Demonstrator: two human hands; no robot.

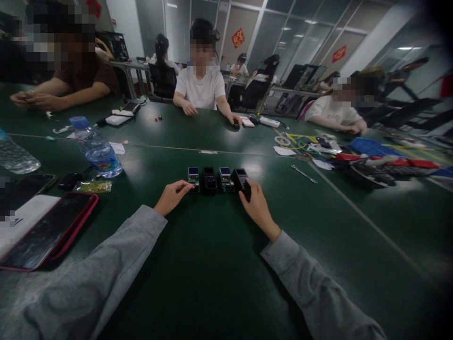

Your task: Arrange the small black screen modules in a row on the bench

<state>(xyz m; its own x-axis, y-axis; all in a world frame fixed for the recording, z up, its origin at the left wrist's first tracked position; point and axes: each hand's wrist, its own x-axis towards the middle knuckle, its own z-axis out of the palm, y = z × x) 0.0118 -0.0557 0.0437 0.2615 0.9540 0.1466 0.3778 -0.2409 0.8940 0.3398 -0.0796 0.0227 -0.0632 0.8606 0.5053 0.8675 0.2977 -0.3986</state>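
Four small devices stand side by side on the dark green table: a circuit board with a screen (193, 173), a black handheld case (209, 180), a second circuit board with a screen (225, 174) and another black handheld case (240, 175). My left hand (173, 196) has its fingers closed at the lower left edge of the leftmost board. On the right, my right hand (257, 205) curls its thumb and fingers round the rightmost black case, hiding part of its lower right side. Both forearms wear grey sleeves.
To the left are a water bottle (97, 148), a phone in a red case (49, 231) and a bag of small parts (92, 186). A wrench (303, 174) and tangled cables (304, 141) lie on the right. A person (200, 87) sits opposite.
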